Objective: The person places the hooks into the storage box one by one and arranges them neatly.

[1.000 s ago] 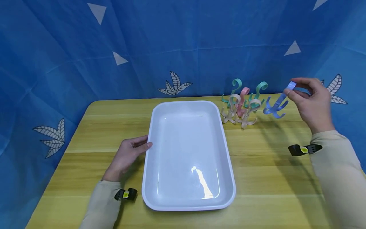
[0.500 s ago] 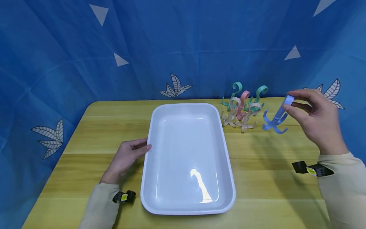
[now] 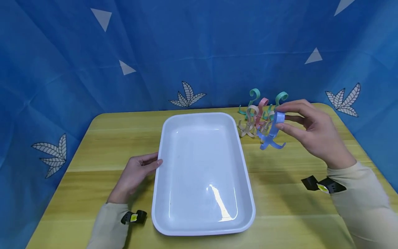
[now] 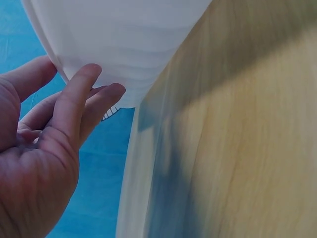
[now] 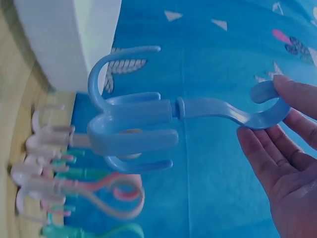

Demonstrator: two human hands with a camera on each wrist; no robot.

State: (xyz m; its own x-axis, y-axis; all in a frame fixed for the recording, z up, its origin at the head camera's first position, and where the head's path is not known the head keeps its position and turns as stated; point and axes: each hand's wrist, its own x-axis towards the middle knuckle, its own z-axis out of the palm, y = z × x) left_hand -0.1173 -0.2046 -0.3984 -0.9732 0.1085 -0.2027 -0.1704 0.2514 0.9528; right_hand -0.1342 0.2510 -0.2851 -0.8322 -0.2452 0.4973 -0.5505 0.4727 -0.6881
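Pinching a blue hook (image 3: 273,131) by its curled top (image 5: 270,119) in the right hand (image 3: 315,131), likely to keep its prongs (image 5: 158,140) clear, with other hooks (image 3: 258,116) beyond those fingers, and gripping the white tray (image 3: 202,166) between both hands with the left hand (image 3: 133,173), seemingly for steadiness.

tray (image 3: 202,166): glossy plastic | blue hook (image 5: 203,107): smooth plastic | tabletop (image 3: 109,145): wood-grained
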